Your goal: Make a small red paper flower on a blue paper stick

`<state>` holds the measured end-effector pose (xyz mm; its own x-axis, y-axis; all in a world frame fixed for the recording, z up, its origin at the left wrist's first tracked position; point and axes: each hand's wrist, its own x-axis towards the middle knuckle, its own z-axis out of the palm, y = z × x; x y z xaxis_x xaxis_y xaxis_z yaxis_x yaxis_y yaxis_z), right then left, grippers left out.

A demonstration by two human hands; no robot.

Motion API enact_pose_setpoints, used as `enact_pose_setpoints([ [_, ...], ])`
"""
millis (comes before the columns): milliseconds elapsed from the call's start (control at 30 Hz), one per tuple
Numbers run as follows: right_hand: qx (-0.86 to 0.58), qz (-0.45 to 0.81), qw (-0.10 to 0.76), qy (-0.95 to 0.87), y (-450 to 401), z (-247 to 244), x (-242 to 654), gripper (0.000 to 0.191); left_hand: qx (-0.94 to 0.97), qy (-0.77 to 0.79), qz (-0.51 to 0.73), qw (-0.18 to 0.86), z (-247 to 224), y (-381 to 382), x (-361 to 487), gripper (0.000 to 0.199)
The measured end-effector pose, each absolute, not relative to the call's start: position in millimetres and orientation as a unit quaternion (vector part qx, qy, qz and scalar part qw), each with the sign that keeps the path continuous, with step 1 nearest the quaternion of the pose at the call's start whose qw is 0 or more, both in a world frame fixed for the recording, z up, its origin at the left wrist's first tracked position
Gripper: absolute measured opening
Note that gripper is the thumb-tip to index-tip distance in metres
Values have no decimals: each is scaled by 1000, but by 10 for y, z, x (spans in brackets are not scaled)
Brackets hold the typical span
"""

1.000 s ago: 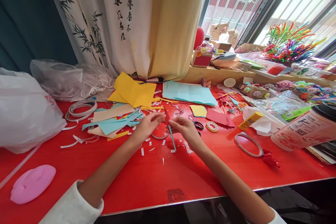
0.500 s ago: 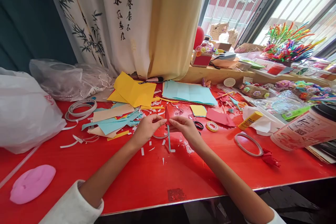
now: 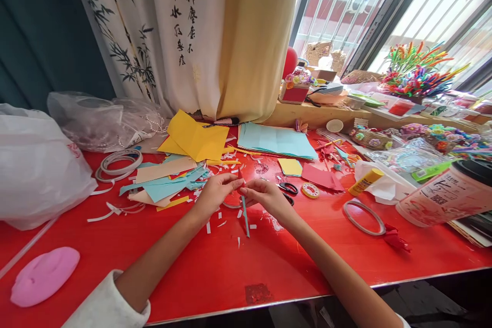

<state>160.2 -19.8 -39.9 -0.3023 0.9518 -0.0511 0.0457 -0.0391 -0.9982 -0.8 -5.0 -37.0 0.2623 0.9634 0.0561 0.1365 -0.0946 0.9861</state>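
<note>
Above the middle of the red table, my left hand and my right hand meet at the fingertips. Between them is a small red paper piece, pinched by my left fingers. A thin blue-green paper stick hangs down from it, its top at my right fingertips, its lower end tilted slightly right. Where the red piece joins the stick is hidden by the fingers. Black scissors lie just beyond my right hand, and small white scraps are scattered below my hands.
Yellow sheets, light blue sheets and cut paper lie behind. Tape rolls, a plastic bag and pink clay are left. A glue stick, tape ring, red paper flower and cup are right.
The stick's lower end has swung slightly down, and both hands have shifted a little to the left. More of the black scissors shows beside my right hand. The view has tilted slightly.
</note>
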Motion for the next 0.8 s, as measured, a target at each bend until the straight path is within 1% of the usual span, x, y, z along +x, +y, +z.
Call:
enact_pose_setpoints([
  [100,-459,549,384,-584,-199,-406,1612,28,600,446,432,504,-342,-50,-16,38],
  [233,-450,527,370,-619,-250,-379,1594,28,578,436,493,483,-324,-58,-35,31],
  [400,-419,576,352,-608,-295,-351,1561,28,567,442,501,482,-332,-72,-43,28],
  [533,-417,612,325,-588,-279,-330,1579,28,577,453,466,495,-360,-56,-46,37],
  [633,-421,624,308,-582,-269,-317,1594,27,582,503,459,444,-370,-40,-52,48],
  [667,-419,623,318,-579,-265,-320,1595,27,589,525,456,412,-370,-38,-52,50],
  [733,-405,607,373,-573,-252,-337,1596,26,606,548,437,377,-369,-38,-46,52],
  [800,-392,579,457,-550,-230,-363,1600,26,620,523,413,414,-371,-49,-25,54],
])
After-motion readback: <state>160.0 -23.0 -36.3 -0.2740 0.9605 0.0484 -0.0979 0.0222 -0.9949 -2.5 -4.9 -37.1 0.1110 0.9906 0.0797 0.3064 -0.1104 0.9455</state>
